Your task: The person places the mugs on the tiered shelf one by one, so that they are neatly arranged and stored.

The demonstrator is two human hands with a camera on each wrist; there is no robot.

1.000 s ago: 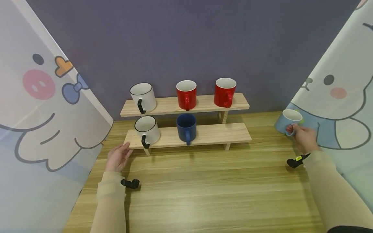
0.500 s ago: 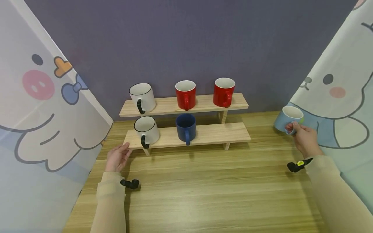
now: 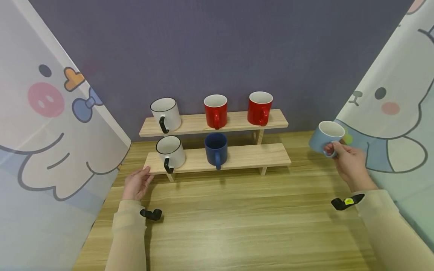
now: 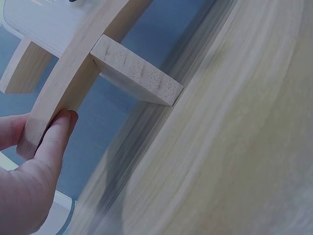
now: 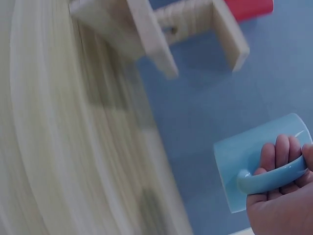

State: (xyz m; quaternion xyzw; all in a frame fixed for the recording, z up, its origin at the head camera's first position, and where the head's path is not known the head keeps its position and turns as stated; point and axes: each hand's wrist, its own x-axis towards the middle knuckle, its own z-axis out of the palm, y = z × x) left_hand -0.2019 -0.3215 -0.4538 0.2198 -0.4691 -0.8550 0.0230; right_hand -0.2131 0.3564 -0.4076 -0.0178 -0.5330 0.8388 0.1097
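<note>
My right hand [image 3: 350, 163] grips a light blue mug [image 3: 326, 137] by its handle, fingers through the loop in the right wrist view. The mug is raised above the table and tilted a little, to the right of a two-tier wooden shelf [image 3: 257, 155]. At the shelf's lower left end, my left hand [image 3: 136, 183] pinches the board between thumb and fingers. On the lower tier stand a white mug [image 3: 174, 156] with black rim and handle, and a dark blue mug [image 3: 211, 152]. The upper tier bears another white mug [image 3: 173, 114] and two red mugs [image 3: 222, 114].
The shelf stands on a wood-grain table [image 3: 251, 218] against a grey-blue back wall [image 3: 210, 45]. Cartoon-printed panels [image 3: 390, 124] flank it left and right. The lower board's right half is bare wood beside the dark blue mug.
My right hand has lifted the light blue mug and brought it slightly left, away from the right panel. The left hand keeps its hold on the shelf end.
</note>
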